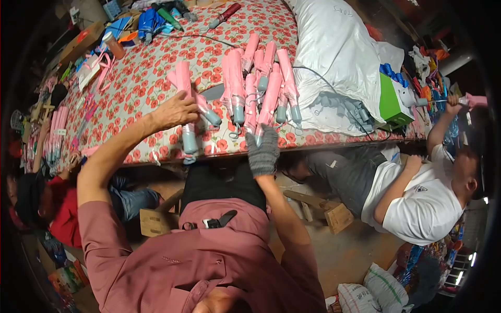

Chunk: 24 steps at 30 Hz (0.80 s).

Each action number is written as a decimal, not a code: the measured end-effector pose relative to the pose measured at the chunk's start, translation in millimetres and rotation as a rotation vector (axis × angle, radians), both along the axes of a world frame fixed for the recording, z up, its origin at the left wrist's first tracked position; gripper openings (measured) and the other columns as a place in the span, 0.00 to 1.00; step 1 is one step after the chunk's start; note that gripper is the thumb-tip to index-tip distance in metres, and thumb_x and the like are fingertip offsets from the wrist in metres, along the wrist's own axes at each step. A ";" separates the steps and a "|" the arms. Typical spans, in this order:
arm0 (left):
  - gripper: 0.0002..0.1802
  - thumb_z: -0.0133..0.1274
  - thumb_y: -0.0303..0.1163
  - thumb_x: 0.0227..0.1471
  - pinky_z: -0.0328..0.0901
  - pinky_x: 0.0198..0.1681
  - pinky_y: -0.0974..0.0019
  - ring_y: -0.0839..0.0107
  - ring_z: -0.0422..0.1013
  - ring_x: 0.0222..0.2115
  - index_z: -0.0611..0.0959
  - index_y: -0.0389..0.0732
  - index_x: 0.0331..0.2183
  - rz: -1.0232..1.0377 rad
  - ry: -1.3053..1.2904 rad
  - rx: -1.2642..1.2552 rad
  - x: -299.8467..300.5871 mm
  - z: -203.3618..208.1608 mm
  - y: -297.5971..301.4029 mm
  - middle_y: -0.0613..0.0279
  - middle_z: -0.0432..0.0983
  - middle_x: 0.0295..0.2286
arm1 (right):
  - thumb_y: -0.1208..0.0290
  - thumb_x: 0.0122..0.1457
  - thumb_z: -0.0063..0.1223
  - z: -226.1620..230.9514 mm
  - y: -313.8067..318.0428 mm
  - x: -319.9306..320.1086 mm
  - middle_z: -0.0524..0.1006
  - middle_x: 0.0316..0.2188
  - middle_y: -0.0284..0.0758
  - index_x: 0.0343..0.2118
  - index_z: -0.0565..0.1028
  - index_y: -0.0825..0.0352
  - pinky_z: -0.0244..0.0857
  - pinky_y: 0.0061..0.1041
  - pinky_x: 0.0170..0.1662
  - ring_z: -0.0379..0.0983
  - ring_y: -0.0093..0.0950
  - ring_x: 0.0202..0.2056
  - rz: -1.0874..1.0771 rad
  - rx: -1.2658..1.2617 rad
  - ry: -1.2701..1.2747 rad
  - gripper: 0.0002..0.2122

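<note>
My bare left hand (179,110) is closed around a pink folding umbrella (183,76), furled, its grey-blue handle pointing toward me at the table edge. Another pink umbrella (211,115) lies slantwise beneath it, partly covered by that hand. My right hand (262,152), in a grey knit glove, has its fingers around the handle end of a furled pink umbrella (270,104). That umbrella lies over the front of a loose pile of several pink umbrellas (236,78), all with grey-blue handles and wrist loops.
A poppy-patterned cloth covers the table (151,99). A big white sack (339,57) spills grey handles beside a green box (395,101). Co-workers sit at left and right; the right one holds an umbrella shaft. Wooden stools (339,216) stand below. A dark red umbrella (225,15) lies far back.
</note>
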<state>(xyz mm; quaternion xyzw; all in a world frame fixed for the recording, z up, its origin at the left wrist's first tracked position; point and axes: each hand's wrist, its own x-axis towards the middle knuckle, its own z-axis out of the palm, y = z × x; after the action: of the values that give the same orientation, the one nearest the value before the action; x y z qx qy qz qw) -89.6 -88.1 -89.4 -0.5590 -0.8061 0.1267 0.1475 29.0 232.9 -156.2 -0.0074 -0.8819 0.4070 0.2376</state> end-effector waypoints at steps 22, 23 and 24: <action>0.11 0.57 0.38 0.56 0.61 0.56 0.48 0.53 0.65 0.56 0.84 0.42 0.38 0.786 -0.118 0.516 -54.6 -107.4 9.5 0.55 0.70 0.53 | 0.68 0.53 0.54 -1.3 -93.2 -150.5 0.73 0.49 0.53 0.61 0.68 0.67 0.75 0.44 0.42 0.76 0.49 0.39 0.331 0.317 -0.550 0.30; 0.11 0.56 0.37 0.56 0.61 0.56 0.48 0.52 0.65 0.56 0.83 0.41 0.38 0.724 -0.169 0.572 -54.7 -116.4 -7.5 0.55 0.70 0.53 | 0.68 0.53 0.54 -1.6 -104.8 -148.0 0.73 0.49 0.53 0.61 0.68 0.67 0.75 0.44 0.42 0.76 0.49 0.39 0.337 0.315 -0.549 0.30; 0.11 0.56 0.36 0.56 0.61 0.56 0.48 0.51 0.65 0.56 0.83 0.40 0.37 0.655 -0.223 0.628 -56.5 -122.2 -21.5 0.54 0.70 0.53 | 0.68 0.54 0.55 -5.4 -115.9 -142.9 0.74 0.48 0.52 0.60 0.69 0.67 0.74 0.43 0.44 0.76 0.48 0.40 0.341 0.291 -0.481 0.28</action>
<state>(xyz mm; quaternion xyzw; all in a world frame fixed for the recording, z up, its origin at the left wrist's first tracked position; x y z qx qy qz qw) -146.1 -109.6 -211.6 -0.2134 -0.9504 -0.1445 0.1743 -113.9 117.0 -161.6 0.0785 -0.9503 0.2972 -0.0505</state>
